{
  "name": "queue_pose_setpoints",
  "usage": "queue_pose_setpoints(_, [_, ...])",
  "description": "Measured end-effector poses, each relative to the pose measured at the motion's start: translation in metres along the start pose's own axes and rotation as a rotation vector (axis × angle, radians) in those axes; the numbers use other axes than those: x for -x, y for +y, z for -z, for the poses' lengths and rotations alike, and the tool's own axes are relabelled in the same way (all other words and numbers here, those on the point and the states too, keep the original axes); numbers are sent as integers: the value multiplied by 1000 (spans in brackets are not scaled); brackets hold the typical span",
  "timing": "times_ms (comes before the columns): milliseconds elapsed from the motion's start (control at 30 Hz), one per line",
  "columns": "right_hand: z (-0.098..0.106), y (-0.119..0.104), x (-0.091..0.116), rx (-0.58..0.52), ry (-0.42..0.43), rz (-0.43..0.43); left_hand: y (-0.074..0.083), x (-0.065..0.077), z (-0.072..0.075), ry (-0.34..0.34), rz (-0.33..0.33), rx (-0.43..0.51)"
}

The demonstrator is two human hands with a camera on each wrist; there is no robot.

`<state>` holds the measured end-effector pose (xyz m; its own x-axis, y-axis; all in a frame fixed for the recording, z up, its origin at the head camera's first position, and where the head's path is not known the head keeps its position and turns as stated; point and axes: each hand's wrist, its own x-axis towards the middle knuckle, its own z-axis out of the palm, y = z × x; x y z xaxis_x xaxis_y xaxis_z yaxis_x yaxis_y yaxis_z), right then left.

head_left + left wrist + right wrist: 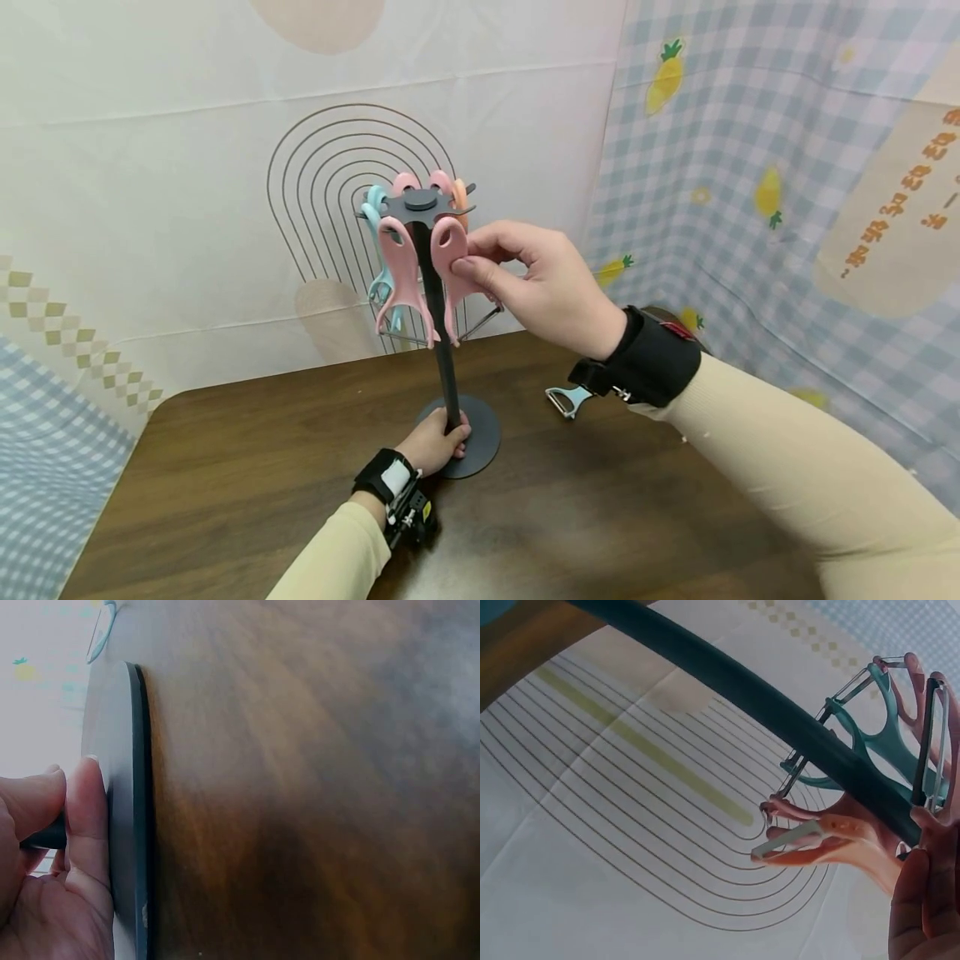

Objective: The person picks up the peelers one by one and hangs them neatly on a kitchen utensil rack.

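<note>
A dark stand with a slim post [446, 377] holds several Y-shaped peelers on its top ring of hooks. With thumb and fingers, my right hand [546, 287] pinches a pink peeler [453, 262] hanging at the ring's front right. Beside it hangs another pink peeler [402, 271]. An orange peeler [847, 838] and light-blue peelers [889, 742] show in the right wrist view. Low down, my left hand [433, 442] grips the post just above the round base [486, 437]. That hand [56, 907] lies against the base in the left wrist view.
A light-blue peeler [573, 402] lies on the brown wooden table [262, 467], right of the base and below my right wrist. Behind the table hangs a white patterned cloth [150, 208]; a blue checked cloth [720, 150] hangs at the right.
</note>
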<state>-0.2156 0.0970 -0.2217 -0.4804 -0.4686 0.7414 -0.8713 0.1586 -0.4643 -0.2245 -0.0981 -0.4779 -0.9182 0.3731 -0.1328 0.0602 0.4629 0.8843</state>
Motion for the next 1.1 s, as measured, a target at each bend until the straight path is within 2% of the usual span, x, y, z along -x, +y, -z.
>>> queue_pose_setpoints(300, [-4,0,-2,-39,-27,-80,-1,-2,0,1,7,-11])
queue_pose_setpoints(1100, [-5,5,-1,-57,-44,-124,-2,-1,1,0,-4,-33])
